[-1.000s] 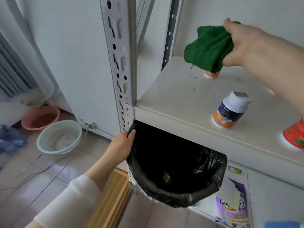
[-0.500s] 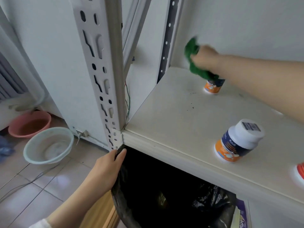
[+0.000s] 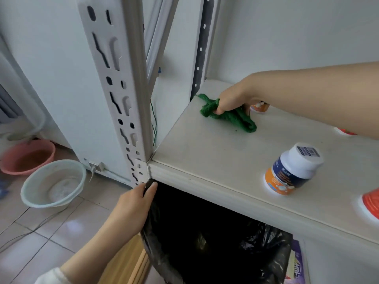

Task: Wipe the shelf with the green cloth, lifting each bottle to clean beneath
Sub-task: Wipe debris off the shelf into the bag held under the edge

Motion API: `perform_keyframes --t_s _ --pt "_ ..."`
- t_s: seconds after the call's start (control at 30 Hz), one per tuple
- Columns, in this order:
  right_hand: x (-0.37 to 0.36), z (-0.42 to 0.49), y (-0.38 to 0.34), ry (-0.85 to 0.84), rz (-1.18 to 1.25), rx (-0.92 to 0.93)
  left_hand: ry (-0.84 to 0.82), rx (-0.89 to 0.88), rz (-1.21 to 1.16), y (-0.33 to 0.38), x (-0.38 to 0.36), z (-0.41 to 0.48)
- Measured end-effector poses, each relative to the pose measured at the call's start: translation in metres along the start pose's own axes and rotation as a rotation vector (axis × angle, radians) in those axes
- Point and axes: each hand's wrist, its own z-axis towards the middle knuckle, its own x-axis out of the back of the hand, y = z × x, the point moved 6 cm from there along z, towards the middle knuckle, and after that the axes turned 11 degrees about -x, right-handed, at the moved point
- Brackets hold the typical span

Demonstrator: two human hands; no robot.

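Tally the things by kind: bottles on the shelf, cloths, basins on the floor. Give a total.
Bottles: 4 (white-capped bottle, orange-based bottle behind the right hand, red-orange bottle under the forearm, red bottle at the right edge; last three partly hidden)
Cloths: 1 (green cloth)
Basins: 2 (pink basin, pale basin)
Total: 7

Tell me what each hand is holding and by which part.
The right hand grips the green cloth by its bunched left end, on the shelf. The left hand holds the black bin liner at its rim.
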Motion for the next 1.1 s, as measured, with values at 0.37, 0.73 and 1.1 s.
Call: perform_keyframes --t_s 0.37,0.73,1.1 --pt "-0.049 -0.070 -0.028 0.217 -0.050 -0.016 -0.183 -0.121 0.021 0.006 -0.004 0.007" --pt "-0.104 -0.161 -0.010 0.022 0.257 0.123 -0.225 -0.154 0.111 0.011 -0.003 0.002" --pt "-0.148 -0.175 0.065 -0.456 1.512 -0.011 -0.321 -0.126 0.118 0.010 -0.016 -0.015"
